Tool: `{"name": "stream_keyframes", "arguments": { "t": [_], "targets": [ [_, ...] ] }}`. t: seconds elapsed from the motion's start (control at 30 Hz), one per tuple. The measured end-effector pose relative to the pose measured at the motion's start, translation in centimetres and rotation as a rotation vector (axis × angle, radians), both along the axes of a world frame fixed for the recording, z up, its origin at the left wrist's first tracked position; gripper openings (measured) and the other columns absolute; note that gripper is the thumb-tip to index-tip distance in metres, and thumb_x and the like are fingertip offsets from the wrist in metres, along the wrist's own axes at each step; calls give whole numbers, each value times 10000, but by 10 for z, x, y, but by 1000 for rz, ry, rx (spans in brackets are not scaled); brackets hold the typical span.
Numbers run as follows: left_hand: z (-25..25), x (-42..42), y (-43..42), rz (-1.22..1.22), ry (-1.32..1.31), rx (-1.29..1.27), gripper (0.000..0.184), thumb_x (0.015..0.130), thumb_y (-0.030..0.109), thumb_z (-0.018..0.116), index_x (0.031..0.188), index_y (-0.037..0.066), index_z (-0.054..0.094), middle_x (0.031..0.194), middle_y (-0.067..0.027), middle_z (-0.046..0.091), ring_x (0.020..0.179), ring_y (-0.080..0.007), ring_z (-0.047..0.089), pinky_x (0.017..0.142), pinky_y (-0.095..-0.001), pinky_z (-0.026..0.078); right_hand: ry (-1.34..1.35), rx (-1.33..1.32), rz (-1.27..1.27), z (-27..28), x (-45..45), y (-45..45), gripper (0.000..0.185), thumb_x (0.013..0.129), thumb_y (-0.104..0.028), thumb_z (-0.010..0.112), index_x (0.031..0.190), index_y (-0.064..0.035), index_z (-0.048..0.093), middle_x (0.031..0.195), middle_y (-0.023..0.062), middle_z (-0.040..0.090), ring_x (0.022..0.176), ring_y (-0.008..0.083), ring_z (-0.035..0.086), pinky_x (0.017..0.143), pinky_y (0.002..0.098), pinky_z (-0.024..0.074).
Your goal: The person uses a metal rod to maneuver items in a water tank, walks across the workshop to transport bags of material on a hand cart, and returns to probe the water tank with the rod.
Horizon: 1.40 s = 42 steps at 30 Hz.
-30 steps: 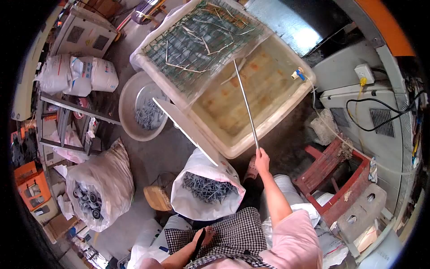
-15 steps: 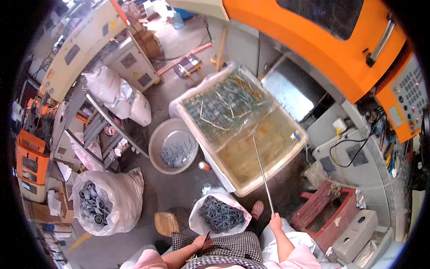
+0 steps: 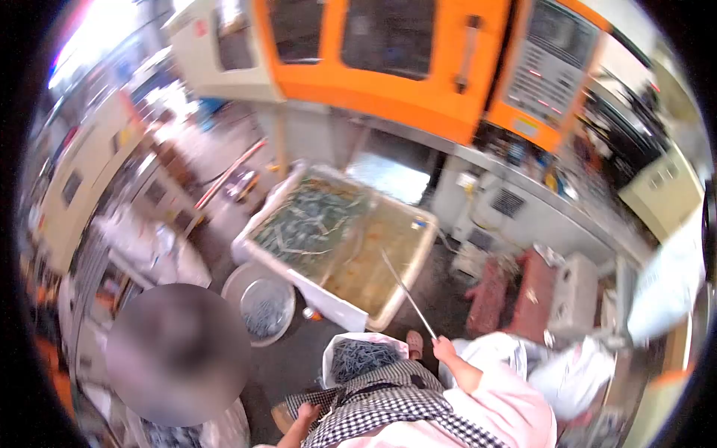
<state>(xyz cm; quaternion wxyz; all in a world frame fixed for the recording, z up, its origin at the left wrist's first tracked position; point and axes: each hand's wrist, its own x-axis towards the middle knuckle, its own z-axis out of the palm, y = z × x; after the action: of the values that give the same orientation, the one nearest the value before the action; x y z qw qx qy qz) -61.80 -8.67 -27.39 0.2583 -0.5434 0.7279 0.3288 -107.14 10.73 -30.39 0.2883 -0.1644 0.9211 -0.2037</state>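
Observation:
My right hand (image 3: 444, 348) is closed round the near end of a long thin metal rod (image 3: 409, 297). Its far tip reaches the murky water in the right part of a white tub (image 3: 382, 317). Green netting (image 3: 306, 224) with grey pieces and pale sticks fills the tub's left part. My left hand (image 3: 307, 411) is curled by the edge of the checked apron (image 3: 388, 396); whatever is in its fingers cannot be made out. Before me stands a white sack (image 3: 328, 362) full of thin dark grey plastic pieces (image 3: 364, 360).
A round basin (image 3: 233, 287) with grey pieces stands left of the tub. An orange machine (image 3: 388, 45) is behind, with red metal blocks (image 3: 534, 291) and white sacks (image 3: 571, 377) at right. A blurred patch hides part of the left side, above a bag of grey parts.
The view has swung right and up, showing more of the orange machine and its panel. My left hand has moved left, away from the sack's front. My right hand keeps the rod.

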Motion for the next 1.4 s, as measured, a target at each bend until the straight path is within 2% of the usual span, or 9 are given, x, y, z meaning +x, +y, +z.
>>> {"name": "stream_keyframes", "arguments": {
  "t": [0.1,0.5,0.6,0.77,0.9,0.93,0.97,1.03,1.4],
  "targets": [
    [-90,53,-7,174,87,-46,390,738,405,580,757,23,657,779,-178,627,792,-324,598,709,-392,461,-23,11,-17,24,7,6,354,860,-362,445,889,-20,532,918,222,588,891,407,544,756,492,429],
    [-90,23,-54,239,413,8,432,734,413,558,690,-12,622,687,-194,609,708,-306,599,654,-402,435,75,62,8,59,-20,21,331,866,-335,441,933,-20,518,897,232,595,876,402,561,760,491,442],
    [-63,6,-46,83,390,-120,450,742,431,556,745,-15,619,712,-208,605,734,-327,596,648,-405,443,79,50,23,48,-19,20,336,861,-343,445,917,-21,524,892,227,596,876,397,562,752,490,443],
    [4,-17,-13,226,254,32,413,758,434,541,766,34,642,763,-180,623,771,-336,600,676,-404,456,58,120,72,20,-13,23,317,851,-319,454,893,-23,558,903,218,597,888,392,556,748,478,440],
    [-26,13,-3,191,212,-69,449,765,468,508,790,42,647,835,-198,615,823,-359,582,720,-424,458,245,104,602,-3,-11,36,266,845,-230,416,900,-22,573,874,245,557,858,412,545,743,491,435],
    [-29,19,1,107,143,-9,460,766,477,498,808,45,648,866,-203,611,846,-365,574,739,-430,455,63,108,218,13,-3,28,333,847,-281,434,874,24,565,926,263,568,901,429,534,778,492,424],
    [-14,17,2,197,75,75,460,771,474,492,851,46,643,911,-204,602,883,-363,564,771,-426,447,33,121,178,21,-1,27,401,841,-321,458,852,66,560,950,287,561,925,442,523,802,491,413],
    [-2,21,8,205,69,-17,455,770,465,499,869,45,642,933,-190,605,897,-350,566,789,-411,450,104,219,398,21,0,31,354,858,-300,458,916,34,558,963,247,571,935,416,528,778,471,426],
    [-23,35,22,364,34,42,511,763,484,521,932,16,636,1009,-199,590,963,-328,559,832,-393,440,-18,356,266,17,-7,15,387,841,-319,499,926,51,572,987,256,572,971,378,540,810,436,437]
  ]
}}
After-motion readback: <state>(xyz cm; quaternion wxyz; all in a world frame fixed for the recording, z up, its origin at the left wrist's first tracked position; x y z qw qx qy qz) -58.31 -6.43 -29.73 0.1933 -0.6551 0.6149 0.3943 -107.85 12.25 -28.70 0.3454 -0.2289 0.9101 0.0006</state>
